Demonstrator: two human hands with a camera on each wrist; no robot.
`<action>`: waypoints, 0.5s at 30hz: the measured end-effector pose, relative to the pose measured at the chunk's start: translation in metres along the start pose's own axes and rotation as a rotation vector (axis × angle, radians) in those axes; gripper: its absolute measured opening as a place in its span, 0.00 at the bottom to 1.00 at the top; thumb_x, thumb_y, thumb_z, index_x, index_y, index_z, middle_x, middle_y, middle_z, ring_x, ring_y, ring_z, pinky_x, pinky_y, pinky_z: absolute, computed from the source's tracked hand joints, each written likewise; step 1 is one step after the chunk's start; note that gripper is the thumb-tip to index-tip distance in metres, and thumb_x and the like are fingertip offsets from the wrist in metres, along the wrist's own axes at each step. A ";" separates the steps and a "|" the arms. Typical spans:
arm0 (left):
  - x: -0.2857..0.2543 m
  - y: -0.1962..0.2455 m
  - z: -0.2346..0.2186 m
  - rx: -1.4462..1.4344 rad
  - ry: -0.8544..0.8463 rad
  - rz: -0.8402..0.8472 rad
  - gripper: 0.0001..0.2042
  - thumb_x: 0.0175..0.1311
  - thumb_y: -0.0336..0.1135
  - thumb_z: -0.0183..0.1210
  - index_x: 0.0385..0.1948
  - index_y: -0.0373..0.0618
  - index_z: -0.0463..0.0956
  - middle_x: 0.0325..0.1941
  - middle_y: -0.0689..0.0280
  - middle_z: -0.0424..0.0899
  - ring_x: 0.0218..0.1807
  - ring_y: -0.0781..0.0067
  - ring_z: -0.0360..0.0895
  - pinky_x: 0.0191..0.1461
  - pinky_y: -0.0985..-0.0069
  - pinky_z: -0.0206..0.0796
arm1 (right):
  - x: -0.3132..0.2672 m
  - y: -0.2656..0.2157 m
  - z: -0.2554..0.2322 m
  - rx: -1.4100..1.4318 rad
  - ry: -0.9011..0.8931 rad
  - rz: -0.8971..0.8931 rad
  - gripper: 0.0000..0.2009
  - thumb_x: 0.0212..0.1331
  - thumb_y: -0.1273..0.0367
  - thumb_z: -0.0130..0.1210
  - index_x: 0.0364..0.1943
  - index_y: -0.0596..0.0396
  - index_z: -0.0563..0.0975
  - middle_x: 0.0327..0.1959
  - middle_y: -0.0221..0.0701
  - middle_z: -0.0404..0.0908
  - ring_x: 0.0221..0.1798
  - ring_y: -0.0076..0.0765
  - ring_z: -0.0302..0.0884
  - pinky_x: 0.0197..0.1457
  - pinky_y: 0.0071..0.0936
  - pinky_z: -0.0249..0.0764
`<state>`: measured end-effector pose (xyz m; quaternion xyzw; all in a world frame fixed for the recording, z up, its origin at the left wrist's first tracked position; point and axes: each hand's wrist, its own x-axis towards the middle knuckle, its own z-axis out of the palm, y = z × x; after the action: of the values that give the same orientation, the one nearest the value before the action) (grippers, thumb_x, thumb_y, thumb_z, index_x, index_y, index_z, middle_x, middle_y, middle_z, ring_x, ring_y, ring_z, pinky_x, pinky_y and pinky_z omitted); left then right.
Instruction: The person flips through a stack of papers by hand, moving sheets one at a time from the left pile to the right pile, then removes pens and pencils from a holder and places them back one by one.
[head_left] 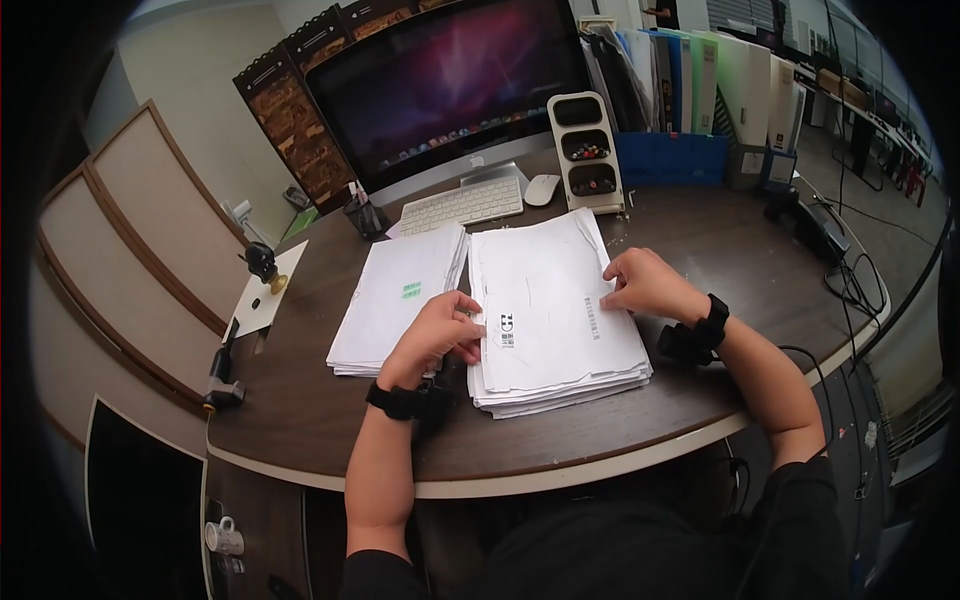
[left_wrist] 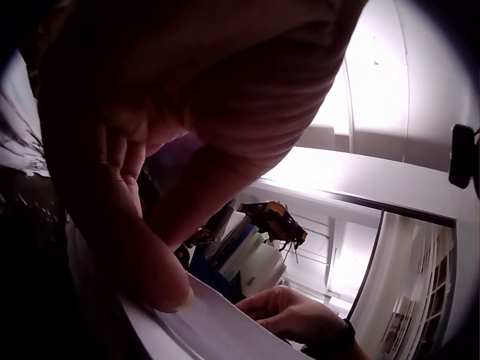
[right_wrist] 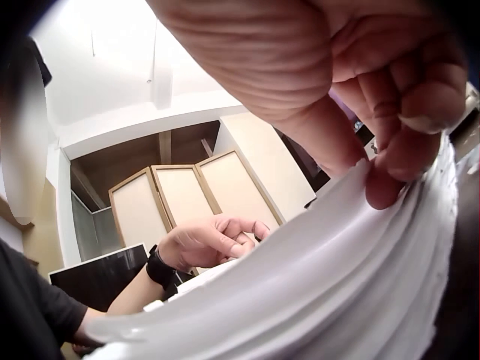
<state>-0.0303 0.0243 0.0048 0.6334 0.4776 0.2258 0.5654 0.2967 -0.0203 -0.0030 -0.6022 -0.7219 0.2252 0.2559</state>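
In the head view, a thick stack of white papers [head_left: 545, 270] lies on the desk, its top sheet printed with a black logo and a line of text. My left hand [head_left: 435, 335] is at its left edge, thumb and fingers bent at the sheets; in the left wrist view, a fingertip [left_wrist: 174, 292] presses the paper edge. At the opposite edge my right hand [head_left: 645, 283] pinches the upper sheets; the right wrist view shows its fingers [right_wrist: 409, 154] curled over the lifted paper edge. A second paper stack [head_left: 395, 290] with green marks lies to the left.
Behind the stacks stand a keyboard [head_left: 462, 206], a mouse [head_left: 542, 190], a monitor [head_left: 450, 90] and a white organizer [head_left: 587, 150]. A pen cup [head_left: 364, 215] is at the back left. Folders [head_left: 705, 85] line the back right, and a telephone [head_left: 800, 215] with cables sits at the right edge.
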 end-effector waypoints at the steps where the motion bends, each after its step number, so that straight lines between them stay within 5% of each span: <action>1: 0.000 0.001 -0.001 0.000 0.001 0.002 0.19 0.58 0.24 0.61 0.50 0.28 0.67 0.25 0.58 0.81 0.21 0.70 0.81 0.25 0.76 0.77 | 0.000 -0.001 0.000 -0.026 0.021 -0.036 0.24 0.45 0.68 0.69 0.45 0.73 0.81 0.26 0.46 0.85 0.27 0.36 0.84 0.35 0.29 0.77; 4: -0.001 0.003 -0.004 0.078 0.026 -0.005 0.17 0.59 0.28 0.62 0.46 0.29 0.70 0.24 0.60 0.81 0.20 0.72 0.79 0.22 0.78 0.73 | -0.001 -0.008 -0.009 -0.079 -0.026 0.071 0.23 0.45 0.62 0.70 0.42 0.68 0.83 0.33 0.50 0.86 0.40 0.49 0.86 0.48 0.35 0.79; 7: -0.001 0.000 -0.003 0.218 0.151 0.083 0.14 0.61 0.32 0.63 0.43 0.33 0.73 0.25 0.64 0.80 0.18 0.78 0.76 0.19 0.81 0.67 | -0.005 -0.012 -0.011 -0.202 0.139 0.045 0.22 0.46 0.61 0.69 0.40 0.66 0.84 0.30 0.48 0.85 0.38 0.51 0.85 0.47 0.39 0.79; 13: 0.002 -0.005 -0.025 0.198 0.452 0.249 0.11 0.64 0.35 0.62 0.41 0.37 0.78 0.26 0.67 0.80 0.20 0.83 0.73 0.19 0.83 0.64 | -0.006 -0.021 -0.014 -0.268 0.125 0.058 0.17 0.50 0.61 0.67 0.34 0.64 0.83 0.34 0.45 0.86 0.40 0.51 0.84 0.45 0.39 0.78; 15: 0.006 -0.016 -0.053 0.394 0.716 0.336 0.13 0.60 0.38 0.65 0.37 0.34 0.81 0.29 0.57 0.85 0.23 0.70 0.81 0.27 0.72 0.73 | -0.010 -0.024 -0.011 -0.224 0.161 -0.056 0.17 0.52 0.61 0.67 0.35 0.63 0.83 0.38 0.44 0.85 0.42 0.51 0.83 0.47 0.38 0.78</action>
<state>-0.0767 0.0540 0.0025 0.6797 0.5679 0.4244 0.1882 0.2867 -0.0338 0.0199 -0.6227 -0.7362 0.0867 0.2504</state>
